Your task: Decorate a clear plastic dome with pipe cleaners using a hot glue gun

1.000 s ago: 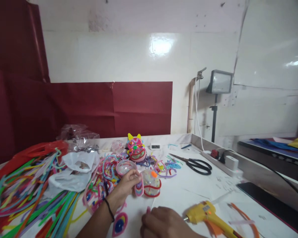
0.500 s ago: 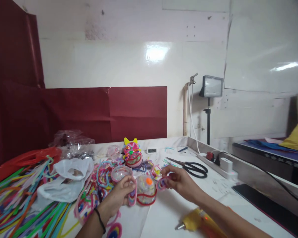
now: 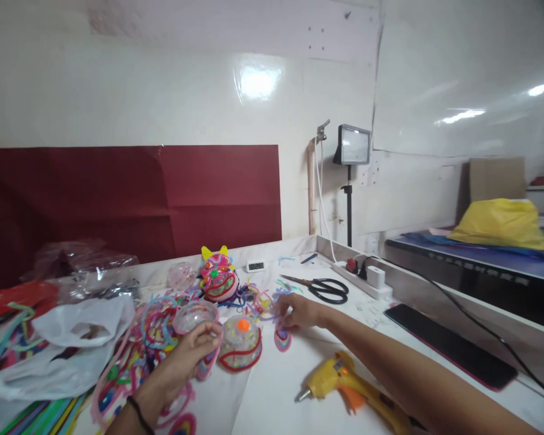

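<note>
My left hand [image 3: 194, 347] pinches a pink-edged, striped oval of coiled pipe cleaner [image 3: 208, 361], held upright beside a clear ball [image 3: 243, 344] with red trim and an orange dot. To the right of that ball, my right hand [image 3: 303, 311] has its fingers closed on the top of a matching pink and purple pipe cleaner oval [image 3: 283, 341], close to the table. A clear plastic half shell [image 3: 194, 314] lies behind my left hand. Farther back sits a colourful animal head [image 3: 219, 279] with yellow ears and a red-lined mouth.
A yellow glue gun [image 3: 340, 380] lies below my right forearm. Black-handled scissors [image 3: 321, 289], a power strip [image 3: 367, 281] and a black phone [image 3: 448, 344] are on the right. Loose pipe cleaners [image 3: 131, 356] and white plastic bags [image 3: 68, 344] crowd the left.
The view has swung right, so things sit farther left. My right hand has lowered its oval, which now hangs flat-side out below the fingers. My left hand still holds its oval.
</note>
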Motion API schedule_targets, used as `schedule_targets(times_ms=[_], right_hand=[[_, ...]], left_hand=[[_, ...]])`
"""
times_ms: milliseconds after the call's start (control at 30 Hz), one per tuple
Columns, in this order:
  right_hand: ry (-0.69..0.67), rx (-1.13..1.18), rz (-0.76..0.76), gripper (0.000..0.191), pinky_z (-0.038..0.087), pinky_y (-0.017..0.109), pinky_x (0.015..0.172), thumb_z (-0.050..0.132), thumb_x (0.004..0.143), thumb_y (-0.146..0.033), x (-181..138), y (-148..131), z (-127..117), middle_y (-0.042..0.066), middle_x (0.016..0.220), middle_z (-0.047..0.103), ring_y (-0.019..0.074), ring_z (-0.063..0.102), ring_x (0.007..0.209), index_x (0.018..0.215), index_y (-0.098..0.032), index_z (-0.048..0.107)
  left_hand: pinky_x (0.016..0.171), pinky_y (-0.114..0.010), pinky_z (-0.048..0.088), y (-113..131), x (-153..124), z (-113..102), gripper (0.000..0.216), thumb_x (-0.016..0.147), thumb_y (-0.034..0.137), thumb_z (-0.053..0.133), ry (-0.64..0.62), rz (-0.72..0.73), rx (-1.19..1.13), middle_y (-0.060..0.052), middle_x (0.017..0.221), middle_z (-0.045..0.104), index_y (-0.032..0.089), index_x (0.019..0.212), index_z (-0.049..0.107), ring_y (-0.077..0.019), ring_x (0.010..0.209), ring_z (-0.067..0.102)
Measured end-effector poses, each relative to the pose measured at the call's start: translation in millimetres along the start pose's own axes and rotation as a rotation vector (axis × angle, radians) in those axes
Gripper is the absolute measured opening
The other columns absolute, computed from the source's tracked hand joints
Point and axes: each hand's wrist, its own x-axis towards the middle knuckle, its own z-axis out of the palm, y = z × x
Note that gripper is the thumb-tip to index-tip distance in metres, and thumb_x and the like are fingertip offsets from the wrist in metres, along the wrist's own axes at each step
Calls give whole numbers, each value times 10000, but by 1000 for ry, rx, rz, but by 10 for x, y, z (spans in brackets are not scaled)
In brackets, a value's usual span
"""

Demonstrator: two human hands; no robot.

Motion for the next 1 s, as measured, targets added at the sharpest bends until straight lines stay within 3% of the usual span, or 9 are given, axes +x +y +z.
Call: schedule_targets(times_ms=[167, 433, 733, 1000], right_hand=[[75, -217, 93, 312, 532, 436, 845, 585, 920, -323, -79, -68, 73, 78, 1208, 602, 229, 622, 1009, 1195, -178, 569], [28, -368, 212, 299, 536, 426, 836, 586, 919, -319, -151, -162, 196, 78, 1204, 606, 221, 626, 1000, 1184, -179, 578], [87, -162, 179, 274, 535, 421, 844, 565, 932, -319, -99, -30, 262, 77, 1215, 602, 216, 622, 1000, 1175, -194, 584], [-61, 222, -16, 263, 551, 397, 788, 586, 921, -310, 71, 9, 101, 68, 1126, 636, 199, 644, 930, 1134, -158, 595]], left_hand=[[429, -184, 279, -28, 36, -33, 442, 640, 509, 759, -25, 15, 62, 66, 632, 458, 214, 904, 563, -100, 542, 384], [538, -210, 292, -44, 47, -59, 429, 646, 484, 737, -16, 86, 163, 61, 630, 482, 205, 922, 565, -121, 591, 430], [574, -214, 299, -149, 96, -94, 382, 642, 458, 746, -13, 103, 129, 54, 630, 499, 201, 856, 562, -119, 594, 448], [575, -216, 285, -168, 109, -131, 446, 654, 496, 749, -46, 113, 124, 57, 640, 494, 183, 910, 560, -110, 599, 429]])
